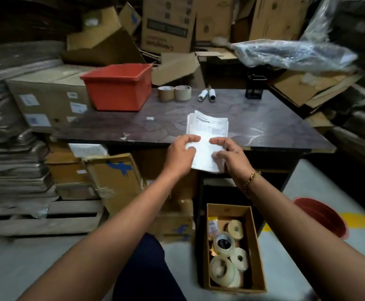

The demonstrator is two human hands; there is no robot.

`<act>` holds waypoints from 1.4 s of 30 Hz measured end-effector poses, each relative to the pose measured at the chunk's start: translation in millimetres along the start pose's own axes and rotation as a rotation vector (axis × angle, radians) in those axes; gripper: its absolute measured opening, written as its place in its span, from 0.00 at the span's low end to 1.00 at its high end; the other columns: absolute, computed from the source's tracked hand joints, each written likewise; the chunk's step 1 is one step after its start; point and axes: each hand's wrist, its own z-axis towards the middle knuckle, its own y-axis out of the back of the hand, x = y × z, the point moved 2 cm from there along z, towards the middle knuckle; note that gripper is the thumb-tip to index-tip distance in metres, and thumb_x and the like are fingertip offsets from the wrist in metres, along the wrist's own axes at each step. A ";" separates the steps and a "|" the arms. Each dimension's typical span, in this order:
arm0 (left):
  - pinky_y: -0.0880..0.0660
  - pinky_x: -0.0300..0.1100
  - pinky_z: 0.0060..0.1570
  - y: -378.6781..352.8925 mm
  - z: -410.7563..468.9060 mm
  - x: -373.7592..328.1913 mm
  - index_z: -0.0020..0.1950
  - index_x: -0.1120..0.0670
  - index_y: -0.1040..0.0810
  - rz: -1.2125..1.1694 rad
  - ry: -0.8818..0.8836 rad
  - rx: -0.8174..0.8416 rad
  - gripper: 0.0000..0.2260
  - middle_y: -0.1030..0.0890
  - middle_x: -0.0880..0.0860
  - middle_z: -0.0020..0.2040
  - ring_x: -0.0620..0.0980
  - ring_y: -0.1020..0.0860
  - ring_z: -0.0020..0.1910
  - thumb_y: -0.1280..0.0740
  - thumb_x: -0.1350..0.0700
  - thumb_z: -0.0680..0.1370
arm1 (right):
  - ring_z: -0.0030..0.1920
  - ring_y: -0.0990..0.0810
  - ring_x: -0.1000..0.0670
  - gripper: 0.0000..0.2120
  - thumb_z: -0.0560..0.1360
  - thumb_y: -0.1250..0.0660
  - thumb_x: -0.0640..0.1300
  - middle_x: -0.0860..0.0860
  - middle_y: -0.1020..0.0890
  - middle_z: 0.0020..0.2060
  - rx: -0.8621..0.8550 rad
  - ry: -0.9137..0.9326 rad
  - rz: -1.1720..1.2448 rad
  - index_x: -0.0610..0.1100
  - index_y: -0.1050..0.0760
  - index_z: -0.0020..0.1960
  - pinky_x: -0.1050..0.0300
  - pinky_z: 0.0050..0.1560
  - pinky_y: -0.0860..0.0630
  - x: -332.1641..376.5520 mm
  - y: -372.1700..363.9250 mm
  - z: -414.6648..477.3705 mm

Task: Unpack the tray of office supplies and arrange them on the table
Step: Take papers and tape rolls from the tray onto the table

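A stack of white printed papers (207,131) is held over the near edge of the dark table (264,118). My left hand (180,154) grips its left side and my right hand (229,155) grips its right side. The red plastic tray (117,88) stands at the table's far left. Two brown tape rolls (174,93) stand upright behind the papers. Beside them lie two small white rolls (207,95). A small black holder (254,86) stands at the far right of the table.
A cardboard box (256,246) with several clear tape rolls sits on the floor below the table. A red bucket (322,216) stands to the right. Stacked cartons (112,181) and flattened cardboard crowd the left and back.
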 end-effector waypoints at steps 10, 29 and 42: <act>0.32 0.38 0.33 127.5 127.6 28.0 0.51 0.58 0.18 0.018 0.299 -0.193 0.17 0.21 0.53 0.38 0.52 0.25 0.41 0.40 0.72 0.70 | 0.55 0.19 0.49 0.17 0.77 0.35 0.38 0.51 0.25 0.62 0.202 -0.004 -0.174 0.47 0.27 0.66 0.53 0.46 0.20 41.5 -68.7 85.7; 0.27 0.48 0.50 53.0 60.2 26.0 0.55 0.52 0.21 0.491 -0.472 -0.271 0.09 0.22 0.51 0.52 0.52 0.24 0.51 0.37 0.54 0.77 | 0.41 0.16 0.49 0.06 0.77 0.33 0.40 0.45 0.16 0.47 0.144 -0.036 -0.077 0.43 0.21 0.53 0.56 0.38 0.19 -18.2 -10.6 45.0; 0.28 0.48 0.59 -204.0 -78.8 256.7 0.63 0.49 0.25 0.666 -0.083 0.792 0.17 0.26 0.50 0.65 0.53 0.28 0.65 0.33 0.50 0.75 | 0.41 0.20 0.47 0.08 0.73 0.32 0.37 0.46 0.18 0.42 -0.185 -0.673 -0.274 0.43 0.22 0.52 0.58 0.36 0.23 -312.8 143.6 -45.4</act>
